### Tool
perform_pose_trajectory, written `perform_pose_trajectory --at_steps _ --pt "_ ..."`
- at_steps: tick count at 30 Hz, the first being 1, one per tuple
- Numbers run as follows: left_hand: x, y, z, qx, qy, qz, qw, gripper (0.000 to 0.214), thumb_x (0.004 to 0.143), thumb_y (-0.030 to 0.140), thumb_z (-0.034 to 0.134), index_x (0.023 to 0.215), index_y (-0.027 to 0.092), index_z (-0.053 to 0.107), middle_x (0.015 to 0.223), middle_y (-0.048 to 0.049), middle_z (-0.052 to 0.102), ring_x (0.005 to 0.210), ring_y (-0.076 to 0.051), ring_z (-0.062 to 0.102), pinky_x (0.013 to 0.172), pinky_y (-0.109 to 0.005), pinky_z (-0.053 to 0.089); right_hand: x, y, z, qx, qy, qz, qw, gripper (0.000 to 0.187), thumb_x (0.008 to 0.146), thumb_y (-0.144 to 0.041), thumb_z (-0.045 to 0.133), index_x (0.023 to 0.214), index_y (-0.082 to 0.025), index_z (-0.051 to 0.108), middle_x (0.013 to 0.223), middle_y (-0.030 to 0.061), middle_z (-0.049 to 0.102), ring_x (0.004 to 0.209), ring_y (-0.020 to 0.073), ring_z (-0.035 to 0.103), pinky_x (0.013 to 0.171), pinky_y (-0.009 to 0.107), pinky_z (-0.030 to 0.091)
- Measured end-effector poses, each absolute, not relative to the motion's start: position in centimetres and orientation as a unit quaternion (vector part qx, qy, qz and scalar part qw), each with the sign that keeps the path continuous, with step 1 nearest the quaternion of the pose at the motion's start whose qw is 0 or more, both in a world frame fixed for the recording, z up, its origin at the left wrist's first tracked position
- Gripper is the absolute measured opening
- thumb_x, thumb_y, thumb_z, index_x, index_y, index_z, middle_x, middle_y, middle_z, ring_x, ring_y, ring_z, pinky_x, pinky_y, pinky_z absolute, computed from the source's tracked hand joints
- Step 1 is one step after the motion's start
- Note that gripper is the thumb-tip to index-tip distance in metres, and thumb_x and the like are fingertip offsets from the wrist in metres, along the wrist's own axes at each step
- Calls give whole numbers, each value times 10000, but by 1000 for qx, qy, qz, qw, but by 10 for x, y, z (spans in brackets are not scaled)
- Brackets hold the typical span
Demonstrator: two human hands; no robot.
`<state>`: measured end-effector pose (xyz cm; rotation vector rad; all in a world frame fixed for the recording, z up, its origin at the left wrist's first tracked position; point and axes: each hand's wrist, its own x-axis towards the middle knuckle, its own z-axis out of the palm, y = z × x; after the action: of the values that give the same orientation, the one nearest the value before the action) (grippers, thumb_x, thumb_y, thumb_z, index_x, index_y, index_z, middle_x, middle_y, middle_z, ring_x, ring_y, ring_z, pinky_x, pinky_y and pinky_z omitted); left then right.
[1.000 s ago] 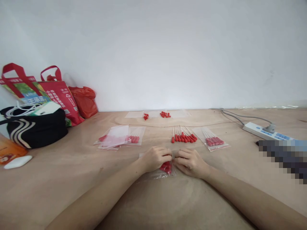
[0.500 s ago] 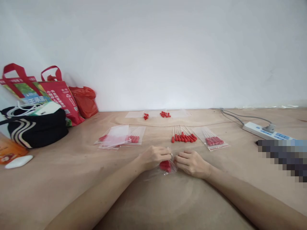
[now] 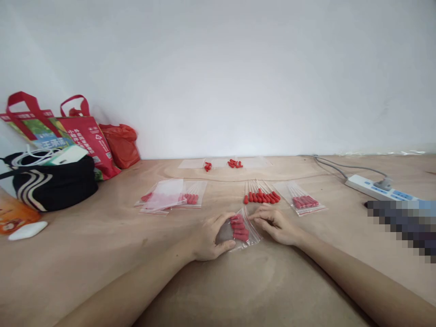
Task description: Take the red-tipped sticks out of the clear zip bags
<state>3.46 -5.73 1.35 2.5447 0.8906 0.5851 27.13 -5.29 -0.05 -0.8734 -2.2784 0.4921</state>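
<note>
A small clear zip bag point(image 3: 243, 229) filled with several red caps lies on the wooden table point(image 3: 102, 254) between my hands. My left hand point(image 3: 209, 236) curls around its left side, thumb under the lower edge and fingers at the top. My right hand point(image 3: 275, 225) pinches the bag's upper right edge with fingertips pressed together. Just beyond lie a row of loose red-tipped sticks point(image 3: 260, 193) and a bagged set of sticks point(image 3: 301, 197).
More clear bags with red pieces point(image 3: 172, 195) lie to the left. Loose red caps point(image 3: 233, 163) sit near the wall. A black striped bag point(image 3: 51, 181), red shopping bags point(image 3: 81, 131) and a white object point(image 3: 27, 230) stand at left. A power strip point(image 3: 378, 187) lies at right.
The bag has been turned and laid flatter, its red caps now showing in full. My left hand slid down around its left side; my right hand moved to its upper right edge.
</note>
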Motion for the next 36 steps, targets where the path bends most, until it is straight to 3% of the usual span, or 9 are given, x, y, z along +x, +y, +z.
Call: perform_pose_trajectory --at_steps 11,18,20,23,26,30,36 --pt "38 -51 8 899 307 255 180 341 796 169 485 1134 173 442 1104 -72 561 992 -175 533 854 -316 430 263 -55 2 -331 -842 334 265 165 777 -283 551 888 -170 596 615 -37 467 531 72 385 480 170 317" --pt "40 -49 7 899 303 268 167 300 796 132 478 1095 159 471 1058 -79 570 959 -171 537 826 -301 438 248 -57 -7 -391 -795 309 346 283 647 -285 692 848 -147 548 646 -33 483 531 74 408 463 166 316" --pt "41 -49 7 901 296 268 171 292 802 130 471 1092 162 470 1051 -74 571 955 -166 537 824 -293 438 243 -57 -7 -374 -807 283 359 310 663 -298 686 905 -152 559 724 -6 519 566 83 440 489 175 344" --pt "41 -49 7 901 291 270 177 284 806 131 475 1088 165 472 1044 -69 574 955 -161 537 827 -286 433 241 -56 -6 -334 -839 228 365 201 749 -283 610 913 -168 596 821 35 554 670 111 507 571 198 388" --pt "41 -49 7 897 302 269 181 270 805 143 487 1074 167 487 1035 -66 585 940 -164 547 813 -289 438 243 -57 -6 -330 -859 168 354 192 767 -226 566 952 -188 602 843 40 574 718 123 534 610 206 392" --pt "40 -49 7 891 316 266 186 252 797 167 510 1049 171 508 1012 -60 601 912 -171 561 790 -298 447 248 -61 -1 -372 -868 99 314 193 714 -207 580 904 -190 603 757 20 574 623 110 511 549 192 356" --pt "39 -48 5 888 324 266 188 237 793 185 527 1029 164 514 998 -58 603 894 -167 561 781 -296 444 251 -63 9 -410 -858 178 255 235 663 -268 640 876 -194 575 650 -21 543 553 94 469 494 172 326"
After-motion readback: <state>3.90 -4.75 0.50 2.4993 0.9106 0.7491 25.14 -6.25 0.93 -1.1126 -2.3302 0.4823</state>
